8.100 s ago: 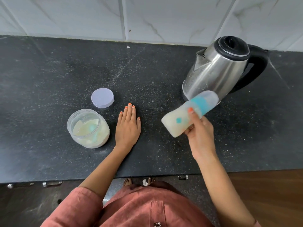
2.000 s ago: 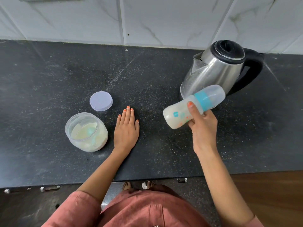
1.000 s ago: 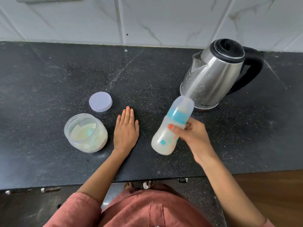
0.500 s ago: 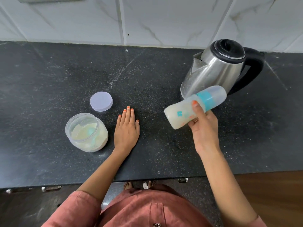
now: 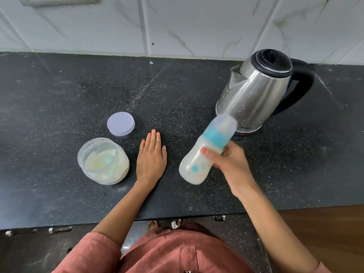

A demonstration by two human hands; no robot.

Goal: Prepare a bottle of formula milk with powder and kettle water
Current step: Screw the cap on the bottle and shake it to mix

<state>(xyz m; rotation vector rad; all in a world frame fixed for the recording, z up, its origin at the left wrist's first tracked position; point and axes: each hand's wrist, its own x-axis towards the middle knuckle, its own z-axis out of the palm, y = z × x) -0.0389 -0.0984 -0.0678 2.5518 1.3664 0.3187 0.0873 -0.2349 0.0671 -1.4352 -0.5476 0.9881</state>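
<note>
Now mixing: right hand (image 5: 229, 163) grips the capped bottle (image 5: 206, 152) mid-shake, left hand (image 5: 151, 156) flat; next, probably set it upright.

White marble-veined wall tiles (image 5: 197, 24), black speckled stone counter (image 5: 59, 85), brown wood surface (image 5: 325, 233) lower right, soft even light
</note>
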